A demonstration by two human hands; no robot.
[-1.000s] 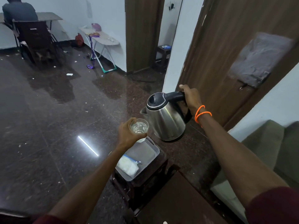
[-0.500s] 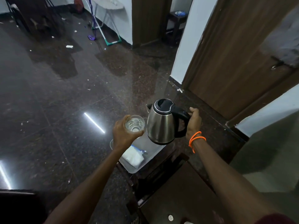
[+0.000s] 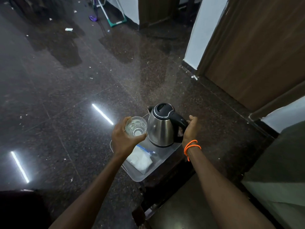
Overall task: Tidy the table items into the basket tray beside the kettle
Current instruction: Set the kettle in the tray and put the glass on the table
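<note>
Change since a second ago: the stainless steel electric kettle with black lid and handle (image 3: 162, 128) has come down from raised, tilted height to sit upright at the far end of the pale translucent plastic basket tray (image 3: 137, 176). Whether its base is fully seated is hard to tell from this angle; it looks down or very nearly so. The clear drinking glass with water in it (image 3: 136, 126) has also dropped lower and now hangs just beside the kettle's left flank, over the tray's left edge.

Meaning for the task: pouring looks finished and the kettle is going back to its place. The glass is probably the next item to be set down, in the tray or next to it.

Grip, right hand (image 3: 189, 129): fingers curled round the black handle, holding the kettle. An orange cord bracelet (image 3: 192, 146) sits at the wrist.

Grip, left hand (image 3: 123, 139): fingers and thumb wrapped round the glass wall from the near side, glass upright, rim level.

Tray contents: a white zip-top plastic bag with a blue seal (image 3: 142, 158) lies flat in the near half. The tray rests on a small dark wooden counter (image 3: 165, 179), over a dark speckled polished floor (image 3: 66, 96).
</note>
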